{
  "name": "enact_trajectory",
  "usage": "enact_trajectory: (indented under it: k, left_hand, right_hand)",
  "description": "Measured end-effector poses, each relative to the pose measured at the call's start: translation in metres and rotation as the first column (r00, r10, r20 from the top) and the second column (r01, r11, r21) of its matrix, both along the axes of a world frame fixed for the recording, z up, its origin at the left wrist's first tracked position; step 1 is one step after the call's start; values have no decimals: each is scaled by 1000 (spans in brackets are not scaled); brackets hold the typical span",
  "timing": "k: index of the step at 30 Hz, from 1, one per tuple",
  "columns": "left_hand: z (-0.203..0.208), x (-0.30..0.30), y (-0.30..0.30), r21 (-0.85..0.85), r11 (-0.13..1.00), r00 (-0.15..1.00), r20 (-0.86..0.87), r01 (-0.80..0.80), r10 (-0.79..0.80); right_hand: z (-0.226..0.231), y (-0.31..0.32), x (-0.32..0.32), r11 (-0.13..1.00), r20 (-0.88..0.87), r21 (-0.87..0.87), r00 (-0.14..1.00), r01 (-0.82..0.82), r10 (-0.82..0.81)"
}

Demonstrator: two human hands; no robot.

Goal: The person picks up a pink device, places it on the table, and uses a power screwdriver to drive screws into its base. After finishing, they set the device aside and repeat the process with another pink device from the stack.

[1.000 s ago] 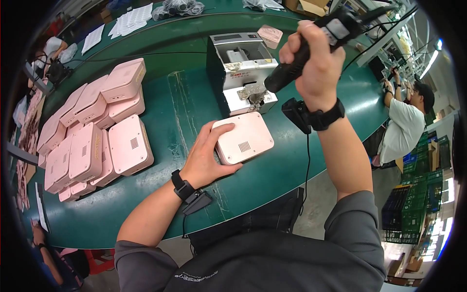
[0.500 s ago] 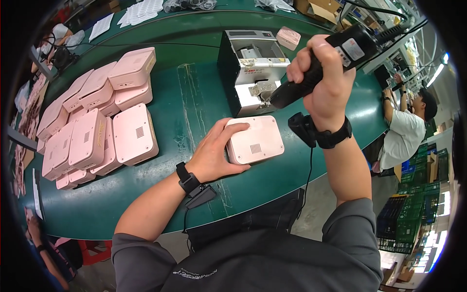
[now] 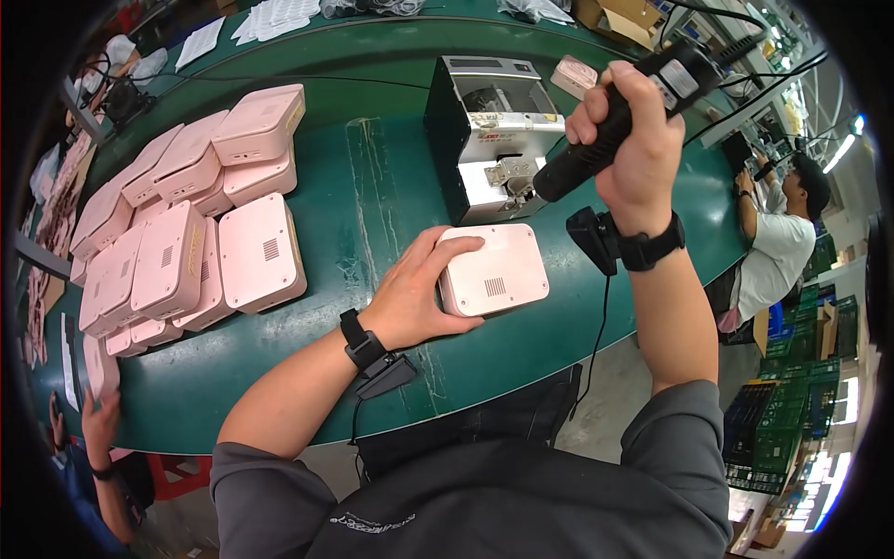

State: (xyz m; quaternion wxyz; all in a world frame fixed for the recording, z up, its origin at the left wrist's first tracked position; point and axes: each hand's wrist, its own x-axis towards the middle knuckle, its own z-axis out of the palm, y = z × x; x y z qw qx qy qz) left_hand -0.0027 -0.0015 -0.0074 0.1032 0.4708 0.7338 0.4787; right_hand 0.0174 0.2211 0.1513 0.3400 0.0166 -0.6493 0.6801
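Farther up at your left than half a second ago, a co-worker's hand point(image 3: 101, 424) is at a loose case point(image 3: 101, 366) on the bench point(image 3: 186, 401). Your left hand point(image 3: 410, 289) clamps its grip on the pink housing point(image 3: 514, 263) — flat before the feeder point(image 3: 512, 136), rounded, with slotted vent and corner holes. Your right hand point(image 3: 638, 140) grips a black driver point(image 3: 582, 166), tip near the feeder's metal bracket. Something dark, too unclear to name, shows inside the feeder; green crates point(image 3: 759, 438) stand right — contents unclear.

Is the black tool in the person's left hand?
No, the right fingers grip the tool, while the left fingers hold a pink box.
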Motion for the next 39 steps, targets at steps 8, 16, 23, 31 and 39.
enact_trajectory:
  k: [8, 16, 23, 31, 39]
  left_hand:
    - [-2, 2, 0, 18, 1000, 1000, 17, -14, 14]
    - [-2, 1, 1, 21, 999, 999, -25, -33, 34]
    - [-4, 1, 2, 17, 999, 999, -2, -33, 33]
    - [-3, 3, -1, 18, 1000, 1000, -9, -21, 21]
    - [-9, 2, 0, 53, 999, 999, -41, 5, -3]
  right_hand:
    - [-3, -21, 10, 996, -5, 77, 999, -51, 51]
    - [-25, -21, 2, 995, 34, 77, 998, -64, 62]
    - [-30, -20, 3, 999, 29, -4, 999, -44, 44]
    - [-3, -15, 8, 999, 13, 54, 1000, -9, 8]
    - [3, 0, -15, 996, -29, 70, 998, 62, -60]
